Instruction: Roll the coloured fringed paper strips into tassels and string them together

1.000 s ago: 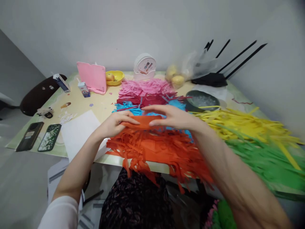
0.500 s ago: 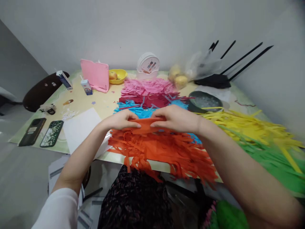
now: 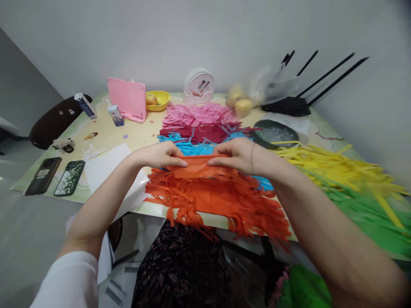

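Behind everything, at twelve o'clock from the hands, rises a plain pale grey wall (image 3: 199, 36), with grey floor (image 3: 22, 239) showing at eight. Against the wall stands a table (image 3: 107, 131) with a cream and pale green top, its near edge at six; a dark brown chair (image 3: 54, 122) sits past it towards ten. On that top, yellow fringe (image 3: 346, 169) spreads at three, green fringe (image 3: 366, 214) at four, and blue, dark red and pink fringe (image 3: 199, 114) run away towards twelve. Orange fringe (image 3: 208, 199) lies at six, some strips drooping over the near edge. White paper (image 3: 105, 169) rests at nine, a pink case (image 3: 126, 100) stands at ten, and a black device (image 3: 287, 107) sits at two. At the centre, the left hand (image 3: 160, 155) and right hand (image 3: 236, 155) each pinch a folded orange piece (image 3: 197, 162) between thumb and fingers, just over the orange fringe. Two phones (image 3: 69, 177) lie at nine, beyond the paper; two small cartons (image 3: 115, 115) are at ten, near the pink case
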